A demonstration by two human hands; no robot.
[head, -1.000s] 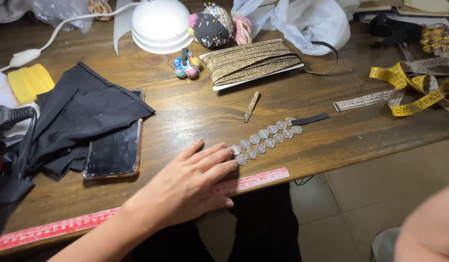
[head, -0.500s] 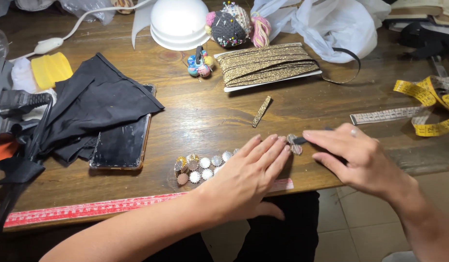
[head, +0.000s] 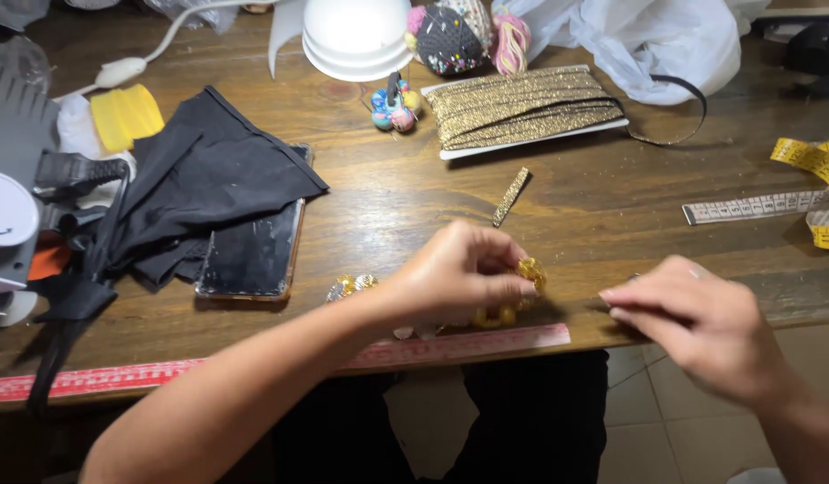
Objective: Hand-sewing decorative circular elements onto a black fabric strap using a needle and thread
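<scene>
My left hand (head: 464, 273) rests on the wooden table (head: 387, 202) near its front edge, with fingers closed on a strip of gold and silver rhinestone trim (head: 529, 273). One end of the trim (head: 351, 285) shows to the left of my wrist; the middle is hidden under my hand. My right hand (head: 692, 318) is at the table edge to the right, its fingertips pinched together at the trim's dark end, which is mostly hidden. A pink ruler tape (head: 468, 345) runs along the front edge below both hands.
A black cloth (head: 199, 188) lies over a phone (head: 248, 255) at the left. Behind are a card of gold ribbon (head: 522, 108), a short gold strip (head: 511, 197), a white bowl (head: 356, 36), a pincushion (head: 446, 36), small beads (head: 392, 106), and a yellow measuring tape (head: 813, 161) at the right.
My left hand went from lying flat on the trim to closing its fingers on it and bunching it. My right hand came in from the right to the trim's end.
</scene>
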